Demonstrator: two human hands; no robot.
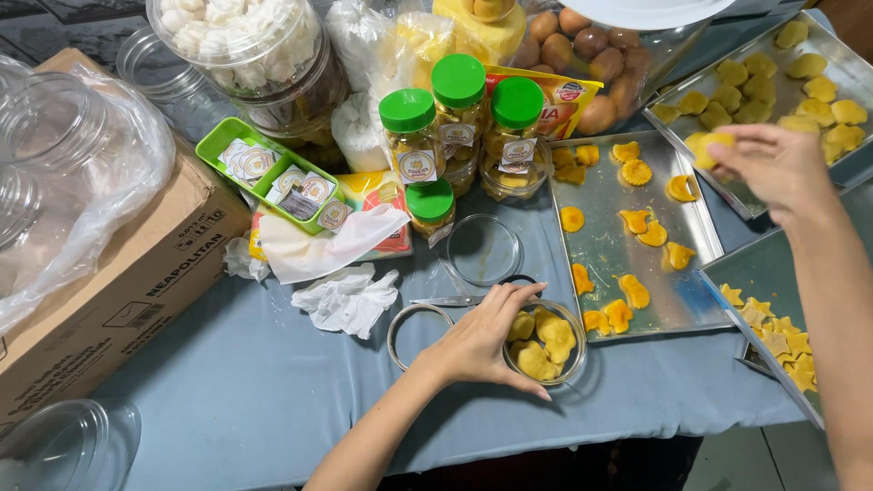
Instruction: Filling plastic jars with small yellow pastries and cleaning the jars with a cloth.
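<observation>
Yellow heart-shaped cookies fill a small clear plastic jar on the blue tablecloth, steadied by the left hand curled around its rim. Above the upper steel baking tray, the right hand pinches one yellow cookie between its fingertips.

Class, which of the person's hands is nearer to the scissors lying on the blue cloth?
Left. The left hand grips the cookie-filled jar just below the scissors; the right hand is far off, holding a cookie over the trays.
</observation>
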